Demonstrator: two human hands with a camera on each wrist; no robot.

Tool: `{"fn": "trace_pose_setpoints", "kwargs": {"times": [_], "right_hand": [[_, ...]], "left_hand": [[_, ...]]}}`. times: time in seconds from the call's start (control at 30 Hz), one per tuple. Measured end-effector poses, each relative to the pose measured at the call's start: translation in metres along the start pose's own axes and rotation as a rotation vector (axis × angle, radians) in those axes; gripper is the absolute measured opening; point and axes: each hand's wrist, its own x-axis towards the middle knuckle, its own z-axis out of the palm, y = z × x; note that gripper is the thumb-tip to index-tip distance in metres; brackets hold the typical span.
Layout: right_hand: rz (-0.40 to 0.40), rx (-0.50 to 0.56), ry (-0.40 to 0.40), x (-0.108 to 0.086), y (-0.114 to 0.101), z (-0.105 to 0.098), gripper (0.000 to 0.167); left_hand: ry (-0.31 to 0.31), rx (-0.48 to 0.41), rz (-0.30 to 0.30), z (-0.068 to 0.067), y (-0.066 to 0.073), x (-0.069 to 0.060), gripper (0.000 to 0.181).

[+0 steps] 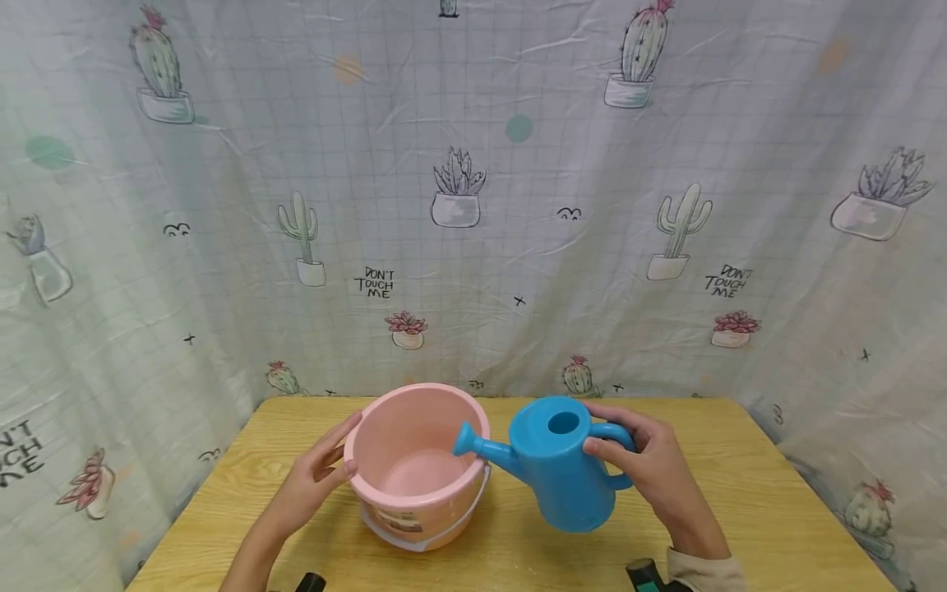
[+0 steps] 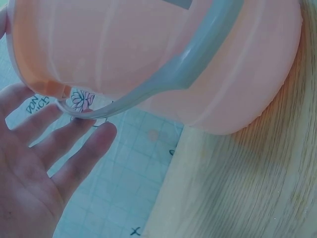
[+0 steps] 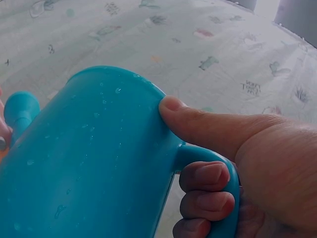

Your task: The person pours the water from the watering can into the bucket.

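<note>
Status: can (image 1: 562, 469) is in hand, spout (image 1: 494, 452) aimed left, rose (image 1: 466, 439) over the bucket (image 1: 403, 501) opening at its right side. Can't tell if spout touches the rim (image 1: 399, 499).

Right hand (image 1: 651, 452): fingers curled round the can's handle (image 1: 620, 434), thumb pressed on the upper body. Firm hold, by the look of it. Can appears raised off the table (image 1: 710, 493); no gap under the base shows clearly, so not certain.

Left hand (image 1: 314, 473): fingers spread and mostly straight, touching the bucket's left side near the rim. Steadies it, I'd say; no grip closed round it. Bail (image 1: 444, 534) hangs down on the near side, not held.

Bucket stands on the table, mouth up, in front of the printed curtain (image 1: 518, 247).

Done, as I read it: can picked up, rose lined up with the bucket, bucket braced. Side of can has water drops (image 3: 118, 90) on it, so it's wet outside.

Not done: no stream from the rose shows in any view, neither thing is let go. Fill levels unknown: can's top hole (image 1: 564, 423) is dark, and I can't make out a water line in the bucket. My call: middle stage.
</note>
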Motion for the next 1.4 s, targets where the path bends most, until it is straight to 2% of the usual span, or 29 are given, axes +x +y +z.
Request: {"fn": "trace_pose_setpoints", "kwargs": {"times": [0.23, 0.43, 0.7, 0.93, 1.2, 1.4], "right_hand": [[-0.003, 0.008, 0.004, -0.0003, 0.0002, -0.0015, 0.047], [0.002, -0.002, -0.002, 0.0023, 0.0003, -0.0025, 0.046], [0.032, 0.032, -0.010, 0.0010, 0.0023, -0.0020, 0.048], [0.016, 0.025, -0.010, 0.0014, 0.0006, -0.0004, 0.046], [-0.007, 0.012, -0.026, 0.0041, -0.0021, -0.0029, 0.046], [0.004, 0.014, -0.018, 0.0017, -0.0025, -0.0005, 0.046]], "left_hand": [[-0.005, 0.010, 0.004, -0.0012, -0.0008, 0.0031, 0.060], [0.009, 0.019, -0.008, 0.0006, -0.0006, 0.0009, 0.061], [0.021, 0.042, -0.006, -0.0011, -0.0009, 0.0016, 0.061], [0.013, 0.034, -0.013, -0.0026, -0.0019, 0.0002, 0.061], [0.023, 0.043, 0.012, -0.0035, 0.0015, 0.0007, 0.061], [0.011, 0.031, 0.009, -0.0023, 0.0014, 0.0007, 0.060]]}}
